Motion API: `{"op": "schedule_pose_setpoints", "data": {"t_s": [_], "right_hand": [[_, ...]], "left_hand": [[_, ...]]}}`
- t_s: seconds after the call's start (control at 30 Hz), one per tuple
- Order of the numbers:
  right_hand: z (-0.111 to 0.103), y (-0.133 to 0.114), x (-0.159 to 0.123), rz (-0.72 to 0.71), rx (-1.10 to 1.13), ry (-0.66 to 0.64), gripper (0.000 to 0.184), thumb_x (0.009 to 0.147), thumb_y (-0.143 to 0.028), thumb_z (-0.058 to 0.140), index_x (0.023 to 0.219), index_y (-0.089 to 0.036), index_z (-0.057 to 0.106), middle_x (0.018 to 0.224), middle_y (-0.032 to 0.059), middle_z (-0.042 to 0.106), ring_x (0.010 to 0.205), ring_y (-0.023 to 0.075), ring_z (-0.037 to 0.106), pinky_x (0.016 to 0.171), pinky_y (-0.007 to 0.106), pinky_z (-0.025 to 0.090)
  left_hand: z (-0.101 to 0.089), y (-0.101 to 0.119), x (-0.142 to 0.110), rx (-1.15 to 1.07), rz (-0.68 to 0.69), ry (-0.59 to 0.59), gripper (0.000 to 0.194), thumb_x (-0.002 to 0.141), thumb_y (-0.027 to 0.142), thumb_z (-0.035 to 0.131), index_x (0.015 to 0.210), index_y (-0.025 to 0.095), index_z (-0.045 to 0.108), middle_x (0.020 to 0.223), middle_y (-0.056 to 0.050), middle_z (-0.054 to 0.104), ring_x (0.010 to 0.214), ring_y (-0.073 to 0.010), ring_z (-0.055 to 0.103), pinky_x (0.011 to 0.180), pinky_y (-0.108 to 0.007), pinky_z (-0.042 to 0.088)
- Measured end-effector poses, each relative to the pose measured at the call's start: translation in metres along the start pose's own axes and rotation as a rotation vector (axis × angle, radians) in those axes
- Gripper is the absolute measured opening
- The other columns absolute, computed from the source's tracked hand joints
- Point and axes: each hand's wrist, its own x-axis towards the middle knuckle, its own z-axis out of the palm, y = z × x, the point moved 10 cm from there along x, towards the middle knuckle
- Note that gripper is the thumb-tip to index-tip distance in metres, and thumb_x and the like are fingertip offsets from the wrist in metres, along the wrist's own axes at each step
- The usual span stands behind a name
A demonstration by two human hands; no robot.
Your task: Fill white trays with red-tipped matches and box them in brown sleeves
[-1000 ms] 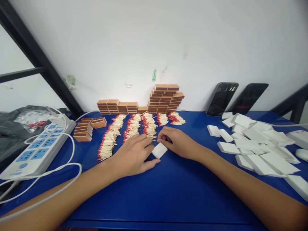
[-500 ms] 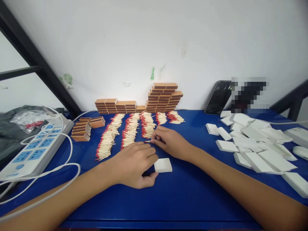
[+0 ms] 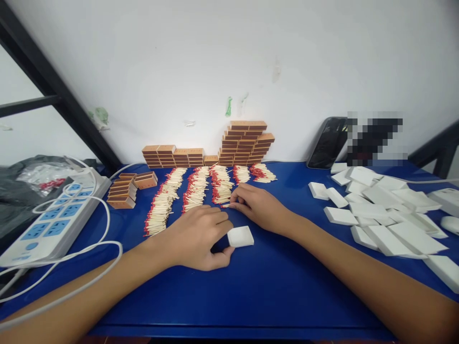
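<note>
My left hand [image 3: 199,236] rests on the blue table [image 3: 251,286] and pinches one end of a small white box tray [image 3: 241,236] between thumb and fingers. My right hand [image 3: 258,206] lies just beyond it, fingers curled at the near end of a row of red-tipped matches [image 3: 220,186]; its fingertips pinch at matches there. Several rows of matches [image 3: 163,203] lie spread in front of both hands. Brown matchbox sleeves are stacked against the wall [image 3: 244,145].
White box trays [image 3: 380,215] are heaped at the right. A small stack of brown sleeves [image 3: 124,191] sits left of the matches. A white power strip [image 3: 53,220] with cables lies far left, beside a grey bag [image 3: 21,191]. A dark phone [image 3: 328,143] leans on the wall.
My left hand drew the white tray back toward me and a little right. My right hand shifted to the end of the match row and stays there.
</note>
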Motion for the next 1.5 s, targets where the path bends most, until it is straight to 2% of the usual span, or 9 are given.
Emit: {"op": "schedule_pose_setpoints", "data": {"t_s": [0.33,0.57,0.7,0.97,1.13,1.27,1.37,1.5], "right_hand": [[-0.003,0.006,-0.001,0.059,-0.019,-0.04,0.01,0.107,-0.025,0.06,0.098,-0.022,0.062,0.101,0.0041,0.064,0.083,0.0181,0.06,0.074,0.031,0.044],[-0.006,0.008,-0.004,0.017,-0.018,-0.016,0.012,0.108,-0.031,0.059,0.099,-0.023,0.061,0.1,0.0044,0.064,0.083,0.0192,0.059,0.073,0.032,0.044],[-0.006,0.007,-0.004,-0.01,-0.007,-0.019,0.009,0.106,-0.033,0.063,0.104,-0.024,0.062,0.101,0.0043,0.065,0.083,0.0193,0.059,0.072,0.032,0.044],[-0.002,0.011,-0.005,0.046,0.003,-0.066,0.015,0.108,-0.031,0.059,0.096,-0.023,0.063,0.097,0.0041,0.064,0.081,0.0185,0.059,0.073,0.032,0.045],[-0.004,0.009,-0.005,0.063,-0.018,-0.08,0.016,0.108,-0.031,0.059,0.095,-0.022,0.062,0.1,0.0052,0.065,0.082,0.0192,0.06,0.073,0.032,0.045],[-0.017,0.007,-0.005,0.06,-0.011,-0.039,0.014,0.107,-0.028,0.059,0.095,-0.022,0.063,0.098,0.0054,0.065,0.086,0.0204,0.062,0.075,0.032,0.045],[-0.028,0.0,-0.007,0.031,-0.006,-0.01,0.014,0.107,-0.028,0.058,0.095,-0.022,0.063,0.098,0.0054,0.066,0.086,0.0202,0.062,0.074,0.032,0.045],[-0.023,-0.01,-0.01,0.02,-0.032,-0.062,0.016,0.108,-0.029,0.058,0.096,-0.021,0.063,0.101,0.0054,0.066,0.083,0.0188,0.062,0.073,0.031,0.045]], "left_hand": [[-0.003,-0.012,0.001,0.074,-0.056,-0.013,0.022,0.093,0.038,0.065,0.098,0.018,0.074,0.082,-0.005,0.07,0.075,-0.023,0.069,0.07,-0.038,0.053],[-0.01,-0.026,0.0,0.116,-0.131,0.005,0.024,0.094,0.04,0.065,0.095,0.018,0.073,0.082,-0.005,0.072,0.073,-0.022,0.069,0.071,-0.037,0.053],[-0.008,-0.025,0.0,0.11,-0.132,-0.003,0.024,0.093,0.041,0.066,0.095,0.019,0.074,0.081,-0.004,0.072,0.073,-0.0227,0.07,0.069,-0.038,0.053],[-0.005,-0.023,0.0,0.098,-0.121,-0.04,0.024,0.092,0.04,0.066,0.096,0.019,0.076,0.081,-0.004,0.073,0.072,-0.0243,0.07,0.067,-0.039,0.051],[-0.007,-0.024,0.0,0.118,-0.128,-0.044,0.024,0.093,0.041,0.067,0.097,0.019,0.075,0.081,-0.004,0.073,0.073,-0.0235,0.07,0.069,-0.038,0.051],[-0.004,-0.029,-0.001,0.136,-0.15,-0.066,0.025,0.093,0.042,0.066,0.091,0.018,0.074,0.08,-0.005,0.072,0.072,-0.0242,0.07,0.068,-0.039,0.052],[-0.004,-0.034,-0.001,0.148,-0.183,-0.06,0.025,0.094,0.041,0.065,0.096,0.018,0.075,0.084,-0.005,0.075,0.075,-0.0252,0.072,0.069,-0.039,0.053],[-0.006,-0.039,-0.001,0.175,-0.238,-0.059,0.025,0.097,0.038,0.062,0.1,0.017,0.075,0.088,-0.005,0.076,0.079,-0.0257,0.073,0.07,-0.04,0.053]]}}
